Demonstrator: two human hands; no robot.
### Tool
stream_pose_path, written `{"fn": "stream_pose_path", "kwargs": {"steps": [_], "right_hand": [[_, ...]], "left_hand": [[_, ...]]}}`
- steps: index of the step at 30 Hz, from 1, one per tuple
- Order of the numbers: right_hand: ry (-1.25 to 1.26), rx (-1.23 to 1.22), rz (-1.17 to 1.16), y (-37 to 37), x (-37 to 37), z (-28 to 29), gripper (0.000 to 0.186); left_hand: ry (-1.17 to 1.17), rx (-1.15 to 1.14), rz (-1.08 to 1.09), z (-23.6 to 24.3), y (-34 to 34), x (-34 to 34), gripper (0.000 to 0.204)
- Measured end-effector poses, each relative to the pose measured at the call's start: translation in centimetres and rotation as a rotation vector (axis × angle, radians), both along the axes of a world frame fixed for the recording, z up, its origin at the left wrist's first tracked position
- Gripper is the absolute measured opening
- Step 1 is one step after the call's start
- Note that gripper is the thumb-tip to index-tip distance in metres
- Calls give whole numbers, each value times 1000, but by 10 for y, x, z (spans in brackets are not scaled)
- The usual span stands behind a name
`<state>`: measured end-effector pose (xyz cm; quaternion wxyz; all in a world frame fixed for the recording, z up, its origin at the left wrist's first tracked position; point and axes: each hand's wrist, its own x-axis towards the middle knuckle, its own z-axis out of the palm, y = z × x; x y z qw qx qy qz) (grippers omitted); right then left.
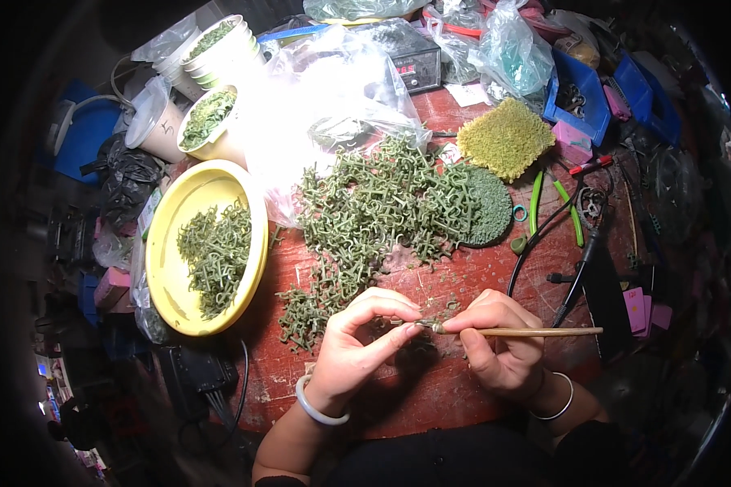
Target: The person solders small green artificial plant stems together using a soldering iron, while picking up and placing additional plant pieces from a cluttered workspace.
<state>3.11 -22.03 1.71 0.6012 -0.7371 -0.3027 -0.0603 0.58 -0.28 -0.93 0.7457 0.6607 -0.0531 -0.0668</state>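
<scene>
Left hand (356, 351) and right hand (508, 345), two in all, sit nearest my camera above the red table (439, 398). One slim, light-brown stick (556, 331) lies in the right grip, fingers closed on it. Beside its left end I see one small dull-green piece (422, 324), partly hidden, pinched in the left grip. Beyond: one green heap (382, 203), one yellow basin (167, 272).

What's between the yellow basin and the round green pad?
In the head view, a heap of small green pieces lies there, with red tabletop showing between it and the yellow basin.
</scene>
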Motion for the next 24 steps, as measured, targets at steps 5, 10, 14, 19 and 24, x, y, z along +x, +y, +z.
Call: {"fn": "stream_pose_path", "kwargs": {"steps": [5,10,14,19,24], "right_hand": [[-4,-2,8,-1,1,0,19],[4,-12,5,-1,0,1,18],[-2,9,10,0,0,-1,18],[41,11,4,-1,0,-1,18],[21,17,36,1,0,1,18]], "left_hand": [[-14,9,2,-1,1,0,17],[-34,28,-2,1,1,1,17],[-21,28,-4,1,1,0,17],[-67,68,2,1,1,1,17],[-57,70,10,0,1,0,16]]}}
